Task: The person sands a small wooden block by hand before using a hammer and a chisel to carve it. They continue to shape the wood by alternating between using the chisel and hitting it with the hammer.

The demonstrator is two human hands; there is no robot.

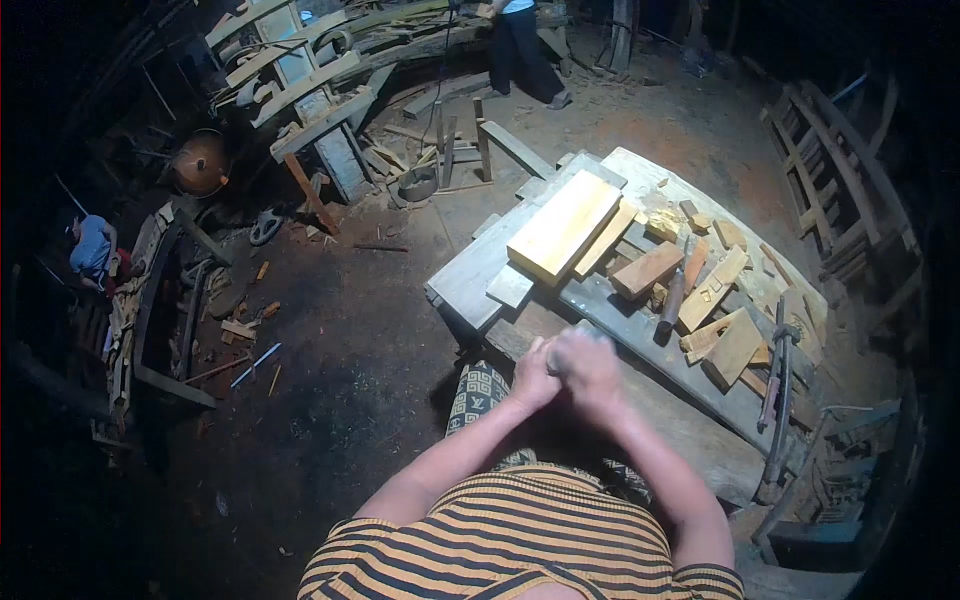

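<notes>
Both hands, left hand (533, 375) and right hand (590, 368), are pressed together and blurry just short of the surface (470, 275), can't tell what they're gripping, so a slip could knock the hammer (672, 300) lying beyond them.

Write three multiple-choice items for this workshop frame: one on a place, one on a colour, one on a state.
1. Where does the large pale wood block lie?
A. on the workbench
B. on the dirt floor
C. in the left hand

2. What colours is the wearer's striped shirt?
A. blue and white
B. orange and dark
C. plain green

3. How are the left hand and right hand?
A. far apart
B. pressed together
C. each gripping a plank

Answers: 1 A, it rests across the bench boards; 2 B, orange and dark bands; 3 B, they meet above the bench edge, nothing visibly held.
</notes>
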